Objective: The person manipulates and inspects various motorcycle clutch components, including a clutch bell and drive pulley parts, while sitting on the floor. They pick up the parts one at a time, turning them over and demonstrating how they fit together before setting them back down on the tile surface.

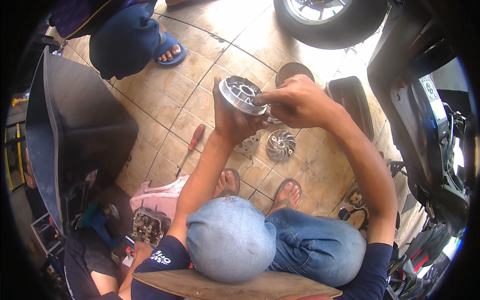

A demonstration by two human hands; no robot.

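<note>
My left hand (pixel 234 121) grips a round silver variator (pixel 241 94) from below and along its left side, tilted so that its slotted inner face shows. Over the variator's right side, my right hand (pixel 296 104) has its fingers bent together and touching the inner face. Whatever those fingertips may pinch is too small to make out. Under the hands, a finned metal disc (pixel 281 145) lies on the tiles. A flat metal plate with holes (pixel 248 144) is beside it, partly covered by my left hand.
A red-handled screwdriver (pixel 197 137) lies left of my forearm. Beyond my right hand are a round dark dish (pixel 294 73) and a long tray (pixel 352 102). A motorcycle wheel (pixel 332 25) stands at the back. Another person's slippered foot (pixel 170 51) and an engine cylinder head (pixel 150 225) are leftward.
</note>
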